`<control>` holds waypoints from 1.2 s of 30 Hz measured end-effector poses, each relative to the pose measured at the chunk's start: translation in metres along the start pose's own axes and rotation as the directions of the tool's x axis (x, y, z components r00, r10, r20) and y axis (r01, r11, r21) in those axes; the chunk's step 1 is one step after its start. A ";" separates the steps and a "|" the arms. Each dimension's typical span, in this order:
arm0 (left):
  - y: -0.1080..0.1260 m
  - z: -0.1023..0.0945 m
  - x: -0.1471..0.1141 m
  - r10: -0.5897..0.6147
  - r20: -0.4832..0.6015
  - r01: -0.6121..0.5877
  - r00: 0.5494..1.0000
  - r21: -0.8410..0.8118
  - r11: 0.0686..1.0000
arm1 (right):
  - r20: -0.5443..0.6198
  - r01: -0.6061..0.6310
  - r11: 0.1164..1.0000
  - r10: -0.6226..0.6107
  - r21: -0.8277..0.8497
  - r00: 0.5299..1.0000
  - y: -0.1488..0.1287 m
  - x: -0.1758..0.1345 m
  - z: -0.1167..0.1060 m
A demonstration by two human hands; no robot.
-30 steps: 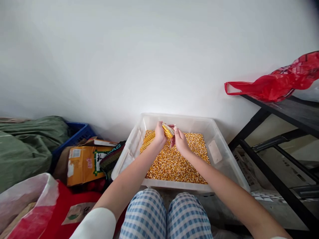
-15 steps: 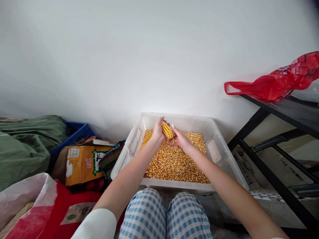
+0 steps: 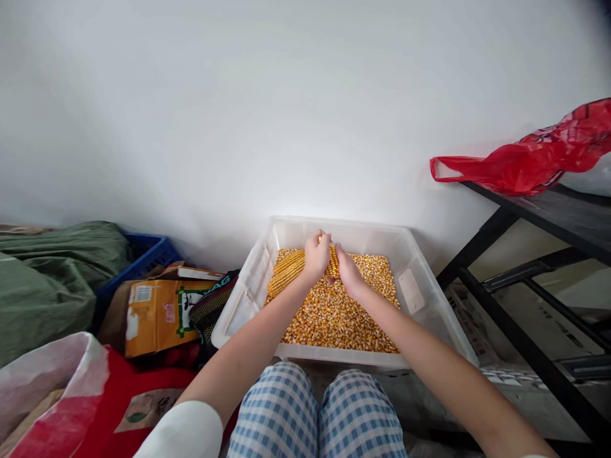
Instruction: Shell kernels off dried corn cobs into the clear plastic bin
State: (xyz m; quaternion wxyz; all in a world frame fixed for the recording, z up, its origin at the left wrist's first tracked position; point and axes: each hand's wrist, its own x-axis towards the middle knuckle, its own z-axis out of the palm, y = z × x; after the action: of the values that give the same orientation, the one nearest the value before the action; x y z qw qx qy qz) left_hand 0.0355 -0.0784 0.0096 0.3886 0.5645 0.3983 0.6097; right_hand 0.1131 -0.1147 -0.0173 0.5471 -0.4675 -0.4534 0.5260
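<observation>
A yellow corn cob (image 3: 333,263) is held between my two hands above a plastic bin. My left hand (image 3: 316,256) is closed around it, fingers curled over its upper end. From the other side, my right hand (image 3: 349,275) wraps the cob, its thumb up and its other fingers mostly hidden behind. Loose corn kernels (image 3: 338,318) cover the bottom of the clear bin (image 3: 344,354). Just left of my left hand, more whole corn cobs (image 3: 285,273) lie on the kernels.
A white wall (image 3: 305,114) rises behind the bin. On the right stands a black metal-framed rack (image 3: 506,318) with a red plastic bag (image 3: 525,162) on top. Cardboard boxes (image 3: 157,318), a blue crate (image 3: 150,254), green cloth (image 3: 57,273) and a red sack (image 3: 138,388) crowd the left.
My left hand has shifted right and closed further over the cob. My right hand has turned from open beside it to wrapped against it. The cobs on the left show more.
</observation>
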 end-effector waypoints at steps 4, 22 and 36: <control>0.003 0.002 0.000 0.089 -0.014 -0.089 0.996 0.012 0.996 | -0.048 -0.076 0.995 0.079 0.061 0.996 -0.009 -0.001 -0.003; 0.005 -0.008 0.012 -0.189 -0.135 0.154 0.973 -0.237 0.959 | 0.128 -0.078 0.991 0.064 0.108 0.990 -0.019 -0.008 -0.003; 0.002 -0.013 0.015 -0.171 -0.181 0.144 0.969 -0.153 0.978 | 0.103 0.010 0.999 -0.014 0.045 0.995 -0.014 -0.012 0.003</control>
State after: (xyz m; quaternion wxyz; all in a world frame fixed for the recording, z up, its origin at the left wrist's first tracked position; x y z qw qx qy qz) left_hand 0.0212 -0.0661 0.0159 0.4339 0.4409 0.4341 0.6549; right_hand 0.1113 -0.1270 -0.0034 0.5362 -0.4246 -0.4723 0.5560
